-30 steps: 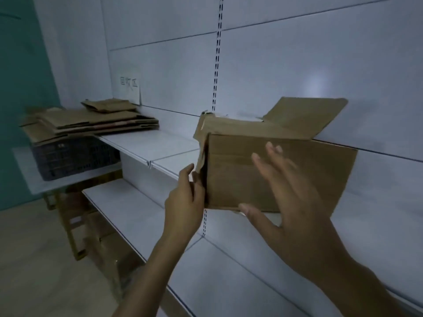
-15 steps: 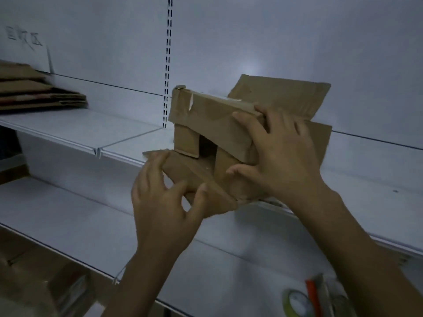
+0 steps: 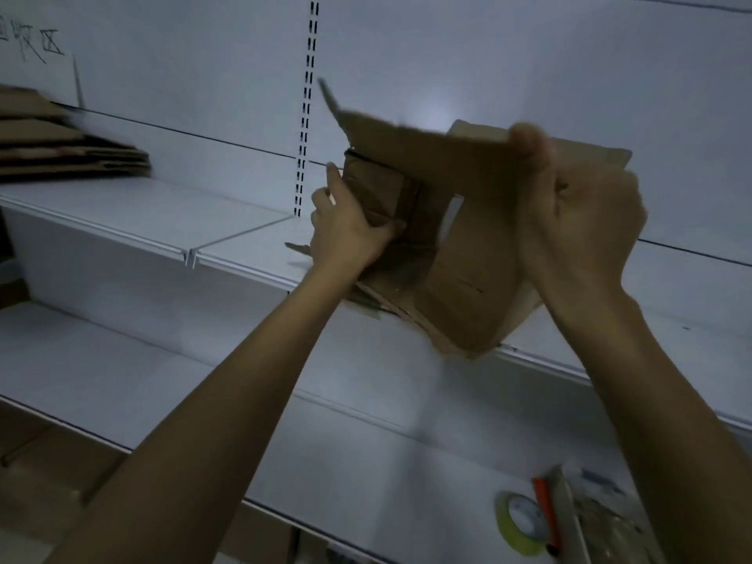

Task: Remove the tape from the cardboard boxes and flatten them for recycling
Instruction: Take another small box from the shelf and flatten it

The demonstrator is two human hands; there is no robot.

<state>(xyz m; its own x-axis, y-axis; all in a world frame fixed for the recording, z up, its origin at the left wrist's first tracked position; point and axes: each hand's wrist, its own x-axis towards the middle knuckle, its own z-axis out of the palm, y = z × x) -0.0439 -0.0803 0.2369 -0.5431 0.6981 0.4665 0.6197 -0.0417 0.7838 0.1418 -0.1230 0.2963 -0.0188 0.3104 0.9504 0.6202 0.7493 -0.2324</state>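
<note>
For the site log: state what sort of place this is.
Probably a shop stockroom or store aisle used for recycling: white shelves on a slotted upright, a stack of flattened cardboard by a handwritten sign, and a cardboard box gripped by the left hand and right hand.
</note>
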